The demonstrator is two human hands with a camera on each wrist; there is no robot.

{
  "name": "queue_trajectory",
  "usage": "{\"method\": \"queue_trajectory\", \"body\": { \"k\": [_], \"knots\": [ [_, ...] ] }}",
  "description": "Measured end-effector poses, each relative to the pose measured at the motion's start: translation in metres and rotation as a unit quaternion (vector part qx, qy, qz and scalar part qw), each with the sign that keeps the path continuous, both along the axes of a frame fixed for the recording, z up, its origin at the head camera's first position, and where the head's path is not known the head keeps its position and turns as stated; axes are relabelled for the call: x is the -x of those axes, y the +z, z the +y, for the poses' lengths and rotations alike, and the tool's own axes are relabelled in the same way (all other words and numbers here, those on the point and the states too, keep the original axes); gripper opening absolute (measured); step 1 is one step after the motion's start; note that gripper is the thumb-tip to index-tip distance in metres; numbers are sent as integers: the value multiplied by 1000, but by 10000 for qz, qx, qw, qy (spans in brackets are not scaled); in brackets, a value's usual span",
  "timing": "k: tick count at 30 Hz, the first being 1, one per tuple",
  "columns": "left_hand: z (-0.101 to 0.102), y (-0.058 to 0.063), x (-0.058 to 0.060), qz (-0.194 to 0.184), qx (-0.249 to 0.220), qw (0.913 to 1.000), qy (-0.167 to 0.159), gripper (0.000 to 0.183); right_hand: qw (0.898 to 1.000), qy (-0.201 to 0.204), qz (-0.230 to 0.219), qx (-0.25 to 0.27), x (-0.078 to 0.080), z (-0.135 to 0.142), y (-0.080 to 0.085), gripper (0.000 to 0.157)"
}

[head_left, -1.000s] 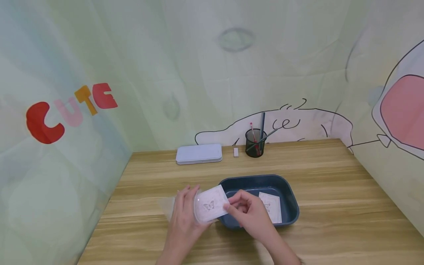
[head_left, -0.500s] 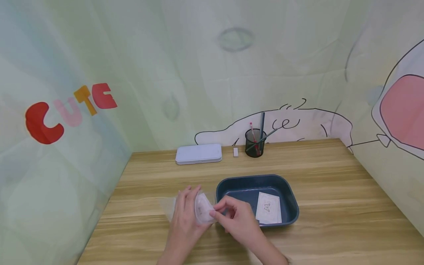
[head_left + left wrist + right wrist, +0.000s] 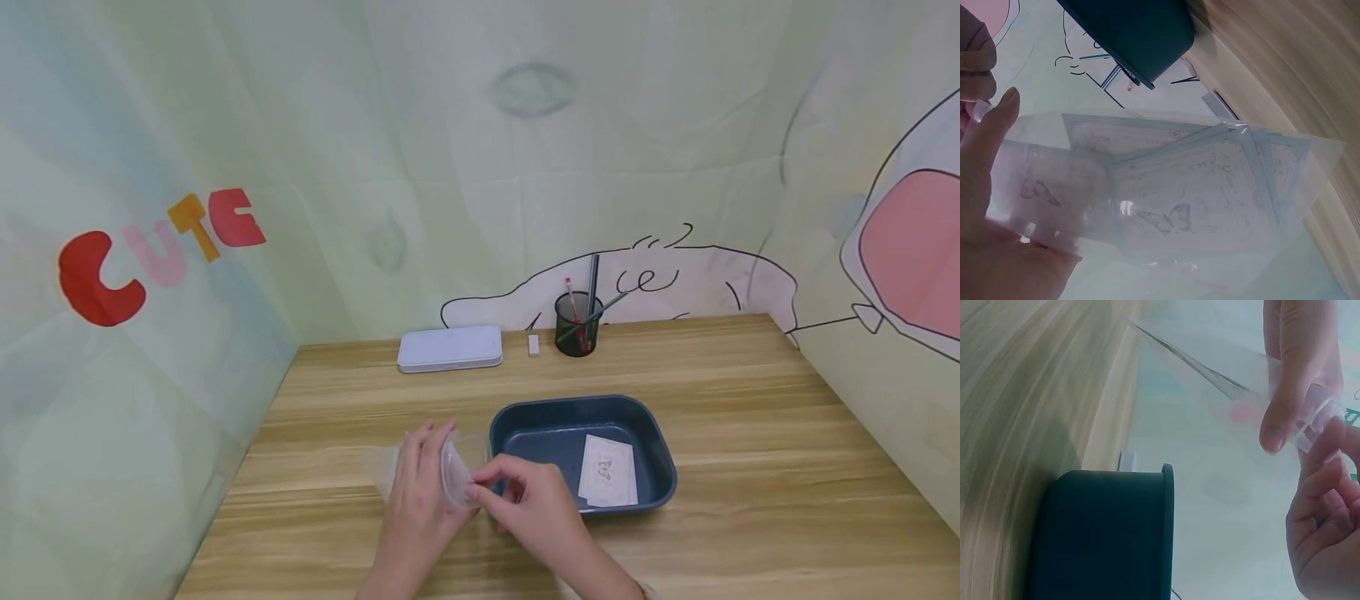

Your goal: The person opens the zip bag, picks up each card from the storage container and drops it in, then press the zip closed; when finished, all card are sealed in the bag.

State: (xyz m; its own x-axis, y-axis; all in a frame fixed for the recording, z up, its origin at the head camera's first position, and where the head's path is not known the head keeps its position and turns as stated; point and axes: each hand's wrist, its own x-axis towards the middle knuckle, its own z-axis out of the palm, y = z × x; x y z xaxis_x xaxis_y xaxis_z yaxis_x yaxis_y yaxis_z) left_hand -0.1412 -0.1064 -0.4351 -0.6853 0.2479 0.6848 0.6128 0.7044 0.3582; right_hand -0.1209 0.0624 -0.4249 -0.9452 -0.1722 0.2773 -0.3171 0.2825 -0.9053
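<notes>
My left hand grips a clear plastic bag near its mouth, thumb on one side and fingers on the other. Several white cards with butterfly prints show fanned inside it. Closer to the mouth, another butterfly card curves within the plastic. My right hand pinches that card's end at the mouth, thumb against index finger; in the right wrist view, its fingertips partly cover the spot. Just beside the hands stands a dark blue bin, with white butterfly cards lying in its right part.
Along the back of the wooden table are a pale flat case, a small white eraser and a black mesh cup holding pens and pencils. Printed curtains surround the table.
The butterfly card has slid leftward, deeper into the bag. My right hand has moved left with it, away from above the bin, uncovering the cards there. My left hand has stayed nearly still.
</notes>
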Motion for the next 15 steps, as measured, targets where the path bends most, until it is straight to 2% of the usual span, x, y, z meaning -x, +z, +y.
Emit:
{"method": "queue_trajectory", "body": {
  "k": [7, 12, 15],
  "knots": [
    [1, 0, 0, -4, 17, 10000, 54, 90, 9996, 257, 40, -127, 0, 0, 0, 17],
    [1, -1, 0, 52, -10, 10000, -7, 87, 9962, 777, 187, -342, 1, 3, -2, 23],
    [2, -2, 0, 82, -35, 9999, -70, 86, 9935, 1010, 87, -511, 1, 3, -2, 30]
  ]
}}
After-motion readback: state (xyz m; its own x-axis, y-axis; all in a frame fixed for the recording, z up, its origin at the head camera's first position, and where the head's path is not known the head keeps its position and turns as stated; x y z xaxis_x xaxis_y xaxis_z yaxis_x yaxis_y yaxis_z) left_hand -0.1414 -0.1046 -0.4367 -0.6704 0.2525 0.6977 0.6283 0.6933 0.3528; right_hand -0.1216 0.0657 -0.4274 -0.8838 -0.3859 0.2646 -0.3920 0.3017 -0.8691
